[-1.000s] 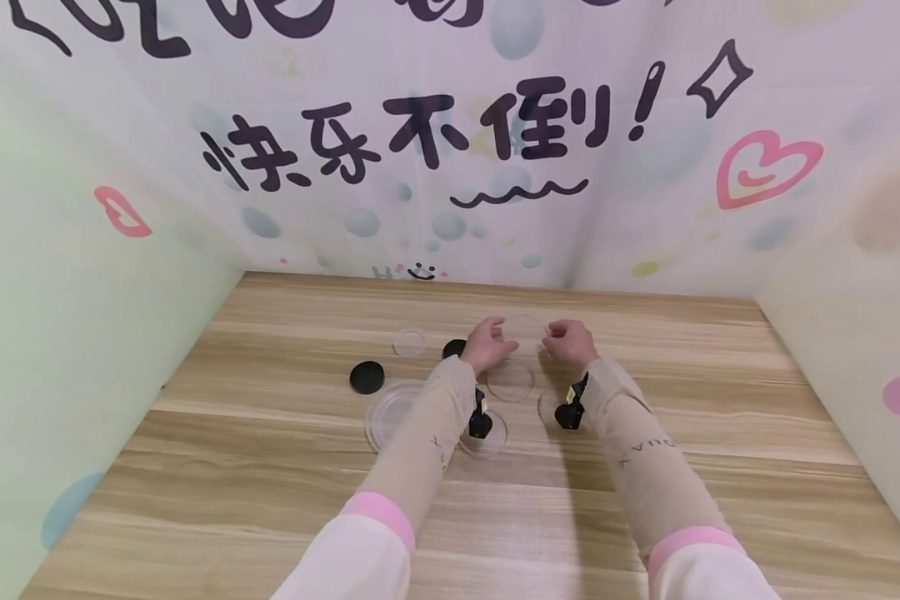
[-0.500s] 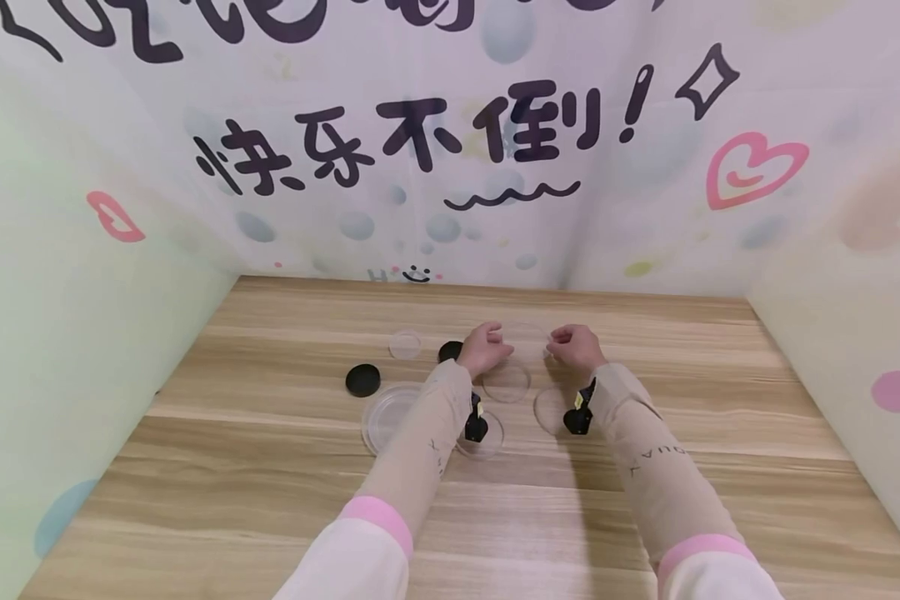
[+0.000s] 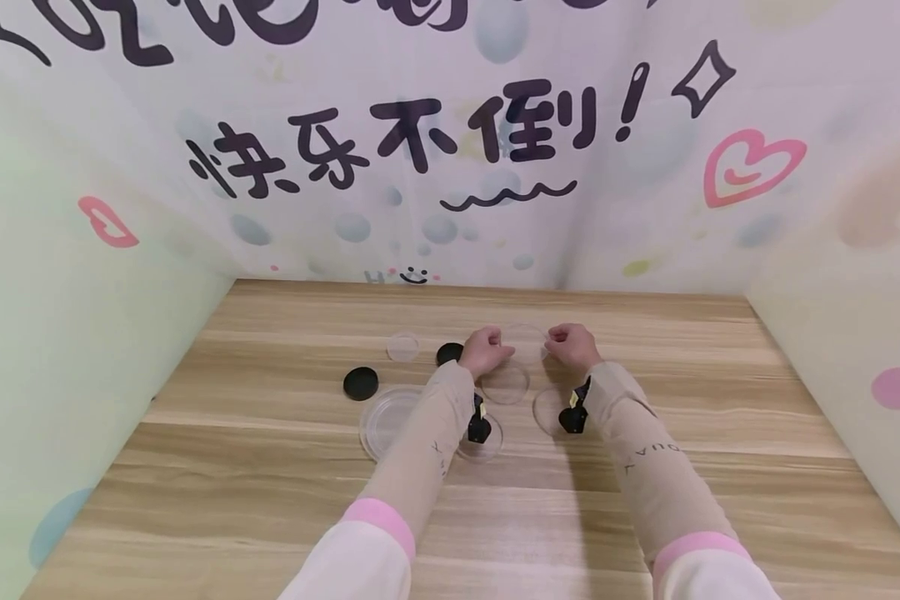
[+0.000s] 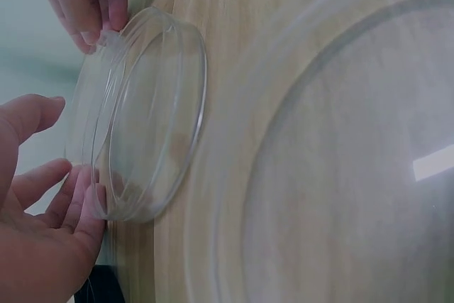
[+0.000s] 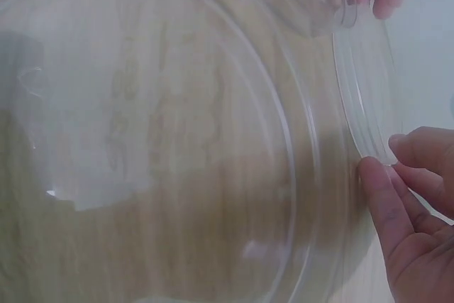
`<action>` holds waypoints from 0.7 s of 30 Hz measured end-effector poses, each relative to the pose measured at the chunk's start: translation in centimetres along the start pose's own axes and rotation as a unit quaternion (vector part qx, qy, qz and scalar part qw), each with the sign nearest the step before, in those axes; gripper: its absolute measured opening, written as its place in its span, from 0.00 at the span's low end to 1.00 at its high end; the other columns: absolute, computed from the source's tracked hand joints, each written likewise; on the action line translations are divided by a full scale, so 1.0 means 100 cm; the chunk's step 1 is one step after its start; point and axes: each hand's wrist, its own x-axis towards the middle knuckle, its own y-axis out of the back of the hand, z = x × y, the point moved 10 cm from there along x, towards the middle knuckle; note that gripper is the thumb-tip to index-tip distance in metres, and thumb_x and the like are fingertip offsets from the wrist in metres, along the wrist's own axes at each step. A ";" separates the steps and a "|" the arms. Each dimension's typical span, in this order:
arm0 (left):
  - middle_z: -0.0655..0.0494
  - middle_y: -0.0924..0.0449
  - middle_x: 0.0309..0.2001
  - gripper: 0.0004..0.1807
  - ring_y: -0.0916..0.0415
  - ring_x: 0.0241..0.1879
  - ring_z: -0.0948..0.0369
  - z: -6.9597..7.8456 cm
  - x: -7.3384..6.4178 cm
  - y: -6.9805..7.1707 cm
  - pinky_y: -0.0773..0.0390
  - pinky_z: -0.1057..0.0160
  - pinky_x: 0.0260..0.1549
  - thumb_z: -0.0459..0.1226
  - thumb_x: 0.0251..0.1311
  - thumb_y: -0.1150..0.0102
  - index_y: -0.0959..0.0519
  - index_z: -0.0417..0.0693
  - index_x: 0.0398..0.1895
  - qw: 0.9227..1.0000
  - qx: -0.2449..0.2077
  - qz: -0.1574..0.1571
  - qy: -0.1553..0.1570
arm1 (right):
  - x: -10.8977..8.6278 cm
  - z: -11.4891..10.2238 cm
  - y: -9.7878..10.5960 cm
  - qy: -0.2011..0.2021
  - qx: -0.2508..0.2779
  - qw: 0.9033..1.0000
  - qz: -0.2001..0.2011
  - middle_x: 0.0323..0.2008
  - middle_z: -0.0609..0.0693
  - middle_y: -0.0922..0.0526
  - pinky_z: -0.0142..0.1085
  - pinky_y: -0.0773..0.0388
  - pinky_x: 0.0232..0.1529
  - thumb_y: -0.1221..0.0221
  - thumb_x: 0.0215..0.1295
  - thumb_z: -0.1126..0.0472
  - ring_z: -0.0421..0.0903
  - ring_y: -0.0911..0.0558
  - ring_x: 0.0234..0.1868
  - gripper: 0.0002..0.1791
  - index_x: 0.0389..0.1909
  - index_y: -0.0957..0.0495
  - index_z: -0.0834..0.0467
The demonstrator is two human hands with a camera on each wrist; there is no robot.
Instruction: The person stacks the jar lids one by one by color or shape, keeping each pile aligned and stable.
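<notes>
Near the back of the table, my two hands are on either side of a clear round petri dish [image 3: 527, 343]. My right hand [image 3: 574, 347] pinches its right edge between thumb and fingers, as the right wrist view shows with the dish wall [image 5: 365, 83]. My left hand [image 4: 50, 211] has its fingertips against the dish's left side, its thumb raised apart from the rim. Just in front stands another clear dish [image 4: 156, 118]. Which clear rim the left fingertips touch is hard to tell, since the walls overlap.
More clear round dishes [image 3: 547, 412] lie in front of the hands, one [image 3: 482, 446] partly under the left wrist. A larger clear dish [image 3: 378, 425] is left of that forearm. Two black round discs [image 3: 361, 383] and a small clear disc [image 3: 402, 347] lie at left.
The head view has shifted slightly. Both hands stay around the same dish with only small finger movements; the dishes and black discs on the table have not moved.
</notes>
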 end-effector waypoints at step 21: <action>0.56 0.23 0.40 0.25 0.25 0.39 0.63 -0.002 0.019 0.020 0.26 0.68 0.36 0.42 0.42 0.33 0.24 0.47 0.48 0.992 -0.121 0.019 0.003 | 0.003 -0.012 0.009 -0.010 0.094 0.994 0.046 0.43 0.65 0.27 0.32 0.23 0.36 0.52 0.60 0.69 0.52 0.22 0.38 0.18 0.50 0.31 0.72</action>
